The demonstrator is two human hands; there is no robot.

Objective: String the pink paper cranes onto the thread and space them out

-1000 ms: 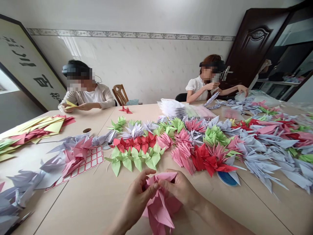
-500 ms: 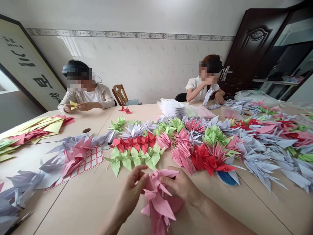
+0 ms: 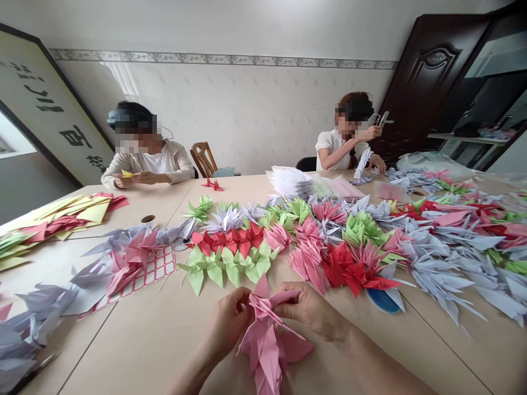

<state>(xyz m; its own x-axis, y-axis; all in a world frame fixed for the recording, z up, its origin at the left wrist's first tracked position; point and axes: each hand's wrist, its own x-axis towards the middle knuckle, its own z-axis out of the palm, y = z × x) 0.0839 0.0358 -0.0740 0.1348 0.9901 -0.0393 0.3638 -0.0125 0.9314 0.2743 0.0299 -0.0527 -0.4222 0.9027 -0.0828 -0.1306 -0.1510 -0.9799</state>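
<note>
A string of pink origami paper cranes (image 3: 267, 351) hangs down toward me at the bottom centre of the head view. My left hand (image 3: 231, 318) pinches the top crane from the left, its fingertips partly hidden behind the paper. On the other side my right hand (image 3: 310, 310) grips a pointed fold of the same crane between thumb and fingers. Just beyond my hands lies a row of green paper cranes (image 3: 228, 266), with a row of red cranes (image 3: 227, 241) behind it.
Piles of pink, red, green and pale lilac cranes (image 3: 444, 280) spread over the right of the table. Flat coloured paper (image 3: 78, 211) lies at the left, pale cranes (image 3: 45, 312) nearer. A blue disc (image 3: 385, 300) sits at the right. Two people work across the table.
The top pink crane has turned in my hands, and one point now stands upright. The person at the right across the table has raised a hand from the paper strand.
</note>
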